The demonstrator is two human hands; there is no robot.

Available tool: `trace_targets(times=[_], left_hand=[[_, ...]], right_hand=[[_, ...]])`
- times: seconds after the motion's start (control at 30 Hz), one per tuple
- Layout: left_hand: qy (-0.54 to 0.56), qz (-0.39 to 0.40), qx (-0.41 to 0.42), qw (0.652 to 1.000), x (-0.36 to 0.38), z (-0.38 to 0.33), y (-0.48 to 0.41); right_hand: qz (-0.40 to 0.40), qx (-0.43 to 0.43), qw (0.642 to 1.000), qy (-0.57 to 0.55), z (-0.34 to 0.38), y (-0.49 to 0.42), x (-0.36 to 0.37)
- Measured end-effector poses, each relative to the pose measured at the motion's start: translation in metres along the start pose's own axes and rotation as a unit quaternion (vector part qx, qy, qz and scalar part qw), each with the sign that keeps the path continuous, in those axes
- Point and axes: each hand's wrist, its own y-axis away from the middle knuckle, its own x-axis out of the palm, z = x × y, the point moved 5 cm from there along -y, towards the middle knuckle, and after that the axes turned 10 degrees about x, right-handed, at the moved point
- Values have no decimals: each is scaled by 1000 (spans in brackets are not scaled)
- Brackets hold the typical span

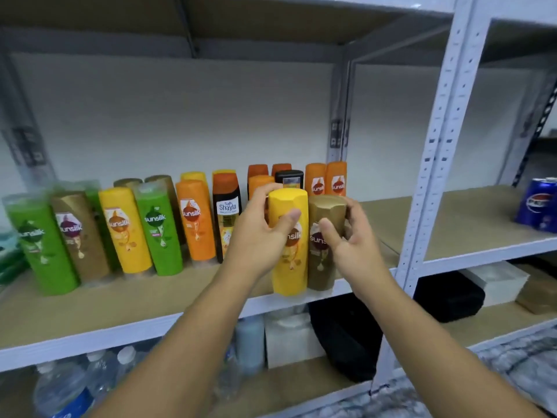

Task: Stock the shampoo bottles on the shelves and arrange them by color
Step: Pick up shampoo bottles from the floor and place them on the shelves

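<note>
The left hand (256, 239) grips one yellow plastic shampoo bottle (289, 273); the right hand (355, 245) grips one gold-brown plastic shampoo bottle (319, 276); the two bottles touch at the front edge of the board-topped white metal shelf (120, 309); six upright bottles form the front row (158, 230) to their left; the back row (193, 176) is partly hidden and blurred, so I cannot count it.

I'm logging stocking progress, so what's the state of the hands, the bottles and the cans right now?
Left hand, gripping the yellow bottle.
Right hand, gripping the gold bottle.
Yellow bottle, upright, against the gold bottle.
Shelf bottles, standing upright, colours mixed.
Blue cans, upright on the right-hand shelf.
Water bottles, capped, on the lower shelf.
</note>
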Motion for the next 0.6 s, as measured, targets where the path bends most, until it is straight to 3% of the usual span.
trace_targets(times=[0.37, 0.5, 0.6], left_hand=[[-35, -5, -31, 999, 41, 47, -52], [-32, -38, -34, 998, 44, 68, -50], [-45, 12, -54, 997, 50, 85, -43]], right_hand=[[-28, 7, 999, -24, -40, -64, -5], [27, 25, 999, -4, -59, -72, 1], [86, 70, 993, 31, -90, -64, 3]])
